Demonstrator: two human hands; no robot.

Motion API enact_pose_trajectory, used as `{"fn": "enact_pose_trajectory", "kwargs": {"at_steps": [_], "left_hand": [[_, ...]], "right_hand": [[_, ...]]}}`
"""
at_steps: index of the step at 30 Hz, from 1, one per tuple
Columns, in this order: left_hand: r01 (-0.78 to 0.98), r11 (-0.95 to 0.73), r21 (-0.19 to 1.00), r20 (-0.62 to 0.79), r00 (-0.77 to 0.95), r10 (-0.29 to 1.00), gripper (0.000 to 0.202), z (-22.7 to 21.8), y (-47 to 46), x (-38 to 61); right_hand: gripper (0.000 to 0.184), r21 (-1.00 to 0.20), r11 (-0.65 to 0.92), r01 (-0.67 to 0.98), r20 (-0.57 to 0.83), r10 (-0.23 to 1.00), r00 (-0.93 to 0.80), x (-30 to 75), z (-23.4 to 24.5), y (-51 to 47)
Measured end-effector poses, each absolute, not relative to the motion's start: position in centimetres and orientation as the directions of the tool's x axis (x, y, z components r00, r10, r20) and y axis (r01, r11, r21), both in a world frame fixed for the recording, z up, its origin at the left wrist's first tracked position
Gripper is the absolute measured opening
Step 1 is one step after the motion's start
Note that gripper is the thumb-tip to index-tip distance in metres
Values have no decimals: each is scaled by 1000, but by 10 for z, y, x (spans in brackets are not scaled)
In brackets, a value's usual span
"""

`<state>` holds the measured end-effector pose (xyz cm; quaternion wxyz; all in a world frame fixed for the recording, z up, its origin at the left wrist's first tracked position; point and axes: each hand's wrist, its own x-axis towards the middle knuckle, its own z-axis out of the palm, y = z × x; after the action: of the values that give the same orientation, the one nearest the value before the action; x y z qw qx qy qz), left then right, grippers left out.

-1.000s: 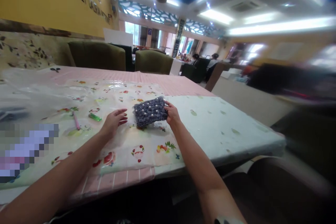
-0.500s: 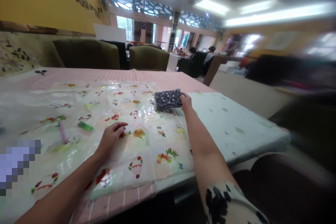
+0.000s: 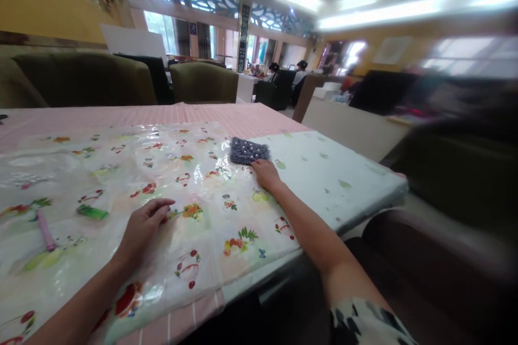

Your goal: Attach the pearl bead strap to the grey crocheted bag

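A dark grey knitted piece (image 3: 247, 151) dotted with white pearl-like beads lies at the far side of the floral plastic sheet. My right hand (image 3: 266, 173) reaches forward to its near edge, the fingers closed on the lower right part; the fingertips are partly hidden. Nearer to me, my left hand (image 3: 148, 221) rests on the sheet, holding nothing, its fingers loosely stretched and a little bent. To the left of that hand lie a small green packet (image 3: 92, 212) and a pink pen-like stick (image 3: 45, 230).
The table wears a pink cloth (image 3: 154, 113), a pale leaf-printed cover (image 3: 319, 172) and the clear floral sheet (image 3: 162, 172). Green armchairs (image 3: 204, 83) stand behind it. A dark chair (image 3: 404, 248) is at the right. Farther back, people (image 3: 300, 73) sit at another table.
The knitted piece, earlier gripped at its right side, now lies flatter with my right hand at its near edge. The view has turned right; my left hand keeps its pose.
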<state>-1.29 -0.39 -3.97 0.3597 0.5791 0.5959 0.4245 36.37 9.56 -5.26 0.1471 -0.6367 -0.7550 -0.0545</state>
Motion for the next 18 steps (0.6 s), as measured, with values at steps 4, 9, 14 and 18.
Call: {"fn": "enact_pose_trajectory", "kwargs": {"at_steps": [4,9,14,18], "left_hand": [[381,-40,924,69,-62,996,39,-37,-6,-12],[415,-84,906,113,-45,993,39,-33,-11,-9],[395,-202,896,233,-31,972,40,-29,-15,-7],[419,-298,858,328,1,945,36,-7,-30,4]], "right_hand": [[44,-44,166,985,318,937,-143,364,-47,79],[20,-97,193,976,502,856,-120,342,-42,20],[20,-392,283,875,614,789,20,308,-37,-51],[37,-566,420,709,685,719,121,274,-23,-89]]}}
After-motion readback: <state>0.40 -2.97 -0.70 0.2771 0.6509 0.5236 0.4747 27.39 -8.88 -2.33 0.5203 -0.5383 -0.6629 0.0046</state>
